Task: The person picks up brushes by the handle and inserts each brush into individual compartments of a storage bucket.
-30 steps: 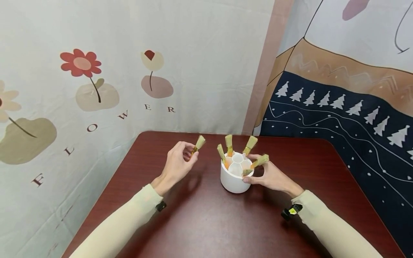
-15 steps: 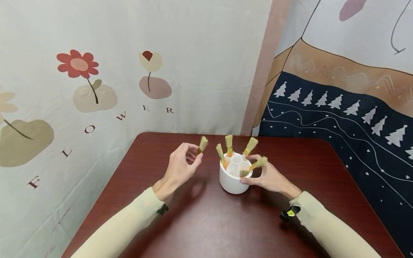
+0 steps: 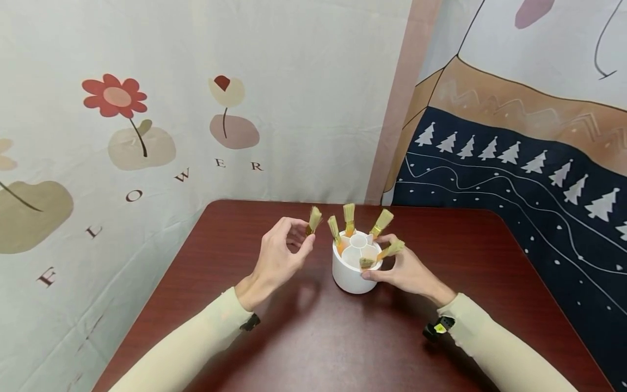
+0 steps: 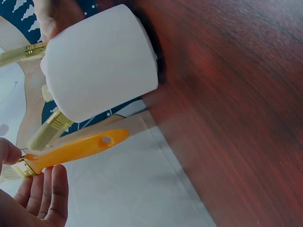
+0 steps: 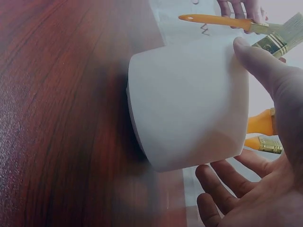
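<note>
A white round brush holder (image 3: 354,279) with inner compartments stands upright on the table. Several paintbrushes (image 3: 349,218) with pale bristles and orange handles lean in it, bristles up. To its left, my left hand (image 3: 279,253) pinches another paintbrush (image 3: 314,220) near its metal band; the left wrist view shows its orange handle (image 4: 78,149) pointing toward the table, apart from the holder. My right hand (image 3: 409,269) grips the holder's right side, with the thumb (image 5: 262,61) on the near wall and fingers on the far side. Brush handles inside the holder are mostly hidden.
The dark red wooden table (image 3: 313,348) spreads around the holder. Behind it hangs a pale cloth (image 3: 303,109) printed with flowers and letters. A navy cloth (image 3: 514,179) with white trees hangs at the right.
My left hand has moved to the right, bringing its paintbrush closer to the holder, with the bristles more upright. The right hand keeps its hold on the brush holder.
</note>
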The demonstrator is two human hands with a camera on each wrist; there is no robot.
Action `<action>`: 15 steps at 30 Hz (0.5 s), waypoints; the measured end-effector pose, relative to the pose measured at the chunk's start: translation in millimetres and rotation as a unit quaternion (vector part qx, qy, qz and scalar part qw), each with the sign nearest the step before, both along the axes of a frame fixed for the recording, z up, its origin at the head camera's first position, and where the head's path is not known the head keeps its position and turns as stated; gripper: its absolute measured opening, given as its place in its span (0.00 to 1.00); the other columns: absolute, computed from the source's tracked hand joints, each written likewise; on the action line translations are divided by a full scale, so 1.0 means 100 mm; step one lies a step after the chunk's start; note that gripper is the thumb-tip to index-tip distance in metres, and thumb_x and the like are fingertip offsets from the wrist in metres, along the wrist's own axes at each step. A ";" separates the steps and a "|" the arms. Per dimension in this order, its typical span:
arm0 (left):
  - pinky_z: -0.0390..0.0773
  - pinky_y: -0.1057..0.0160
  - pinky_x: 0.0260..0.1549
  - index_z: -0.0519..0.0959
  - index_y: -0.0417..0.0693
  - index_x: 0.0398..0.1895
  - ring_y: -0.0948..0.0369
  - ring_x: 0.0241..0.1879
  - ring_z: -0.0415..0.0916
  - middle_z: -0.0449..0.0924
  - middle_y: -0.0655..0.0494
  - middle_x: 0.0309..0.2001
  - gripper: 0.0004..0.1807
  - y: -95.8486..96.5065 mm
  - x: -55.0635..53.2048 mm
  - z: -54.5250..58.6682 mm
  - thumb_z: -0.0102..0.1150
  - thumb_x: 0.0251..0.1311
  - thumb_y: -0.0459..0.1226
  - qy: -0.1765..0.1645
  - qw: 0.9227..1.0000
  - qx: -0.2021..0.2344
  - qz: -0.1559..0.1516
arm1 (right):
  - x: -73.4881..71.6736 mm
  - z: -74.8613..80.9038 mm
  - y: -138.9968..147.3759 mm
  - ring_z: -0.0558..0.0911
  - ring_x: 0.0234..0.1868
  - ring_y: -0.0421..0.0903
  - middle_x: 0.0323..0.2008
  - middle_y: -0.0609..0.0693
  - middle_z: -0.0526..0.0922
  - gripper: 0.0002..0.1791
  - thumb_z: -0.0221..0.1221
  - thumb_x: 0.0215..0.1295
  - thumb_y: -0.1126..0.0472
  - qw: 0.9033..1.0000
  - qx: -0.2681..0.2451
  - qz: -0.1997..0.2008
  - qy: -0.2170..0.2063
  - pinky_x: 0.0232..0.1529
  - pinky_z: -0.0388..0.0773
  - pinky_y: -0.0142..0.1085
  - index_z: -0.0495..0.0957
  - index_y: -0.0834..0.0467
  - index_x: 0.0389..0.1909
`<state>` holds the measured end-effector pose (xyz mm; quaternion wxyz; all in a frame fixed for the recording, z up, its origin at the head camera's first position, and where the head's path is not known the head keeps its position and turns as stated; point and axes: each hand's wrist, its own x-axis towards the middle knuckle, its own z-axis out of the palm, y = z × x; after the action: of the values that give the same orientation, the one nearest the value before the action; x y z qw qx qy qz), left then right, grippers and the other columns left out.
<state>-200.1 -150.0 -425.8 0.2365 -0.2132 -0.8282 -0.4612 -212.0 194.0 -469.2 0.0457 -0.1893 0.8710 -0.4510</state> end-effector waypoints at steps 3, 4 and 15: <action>0.95 0.60 0.40 0.86 0.38 0.56 0.59 0.38 0.91 0.90 0.43 0.46 0.14 0.03 0.02 0.02 0.77 0.73 0.32 0.002 1.000 0.005 -0.002 | 0.01 0.00 -0.01 0.84 0.72 0.59 0.74 0.60 0.83 0.45 0.86 0.65 0.43 1.000 0.003 -0.005 0.002 0.73 0.84 0.65 0.74 0.55 0.75; 0.95 0.61 0.40 0.86 0.38 0.56 0.59 0.38 0.91 0.90 0.43 0.45 0.14 0.03 0.03 0.03 0.77 0.73 0.32 0.004 1.000 0.008 -0.004 | 0.02 0.00 -0.02 0.84 0.72 0.59 0.73 0.60 0.84 0.45 0.86 0.65 0.43 1.000 0.003 -0.007 0.002 0.72 0.85 0.65 0.74 0.55 0.74; 0.95 0.63 0.41 0.85 0.37 0.57 0.58 0.39 0.92 0.91 0.46 0.44 0.15 0.12 0.09 0.11 0.77 0.72 0.31 0.035 0.998 0.048 -0.008 | 0.05 0.00 -0.07 0.86 0.69 0.56 0.68 0.58 0.87 0.43 0.87 0.63 0.46 1.000 -0.006 -0.019 0.018 0.67 0.86 0.54 0.75 0.56 0.71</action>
<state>-191.0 -138.3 -414.3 0.2718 -0.2247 -0.7943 -0.4947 -207.1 186.8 -469.5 0.0205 -0.1806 0.8726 -0.4534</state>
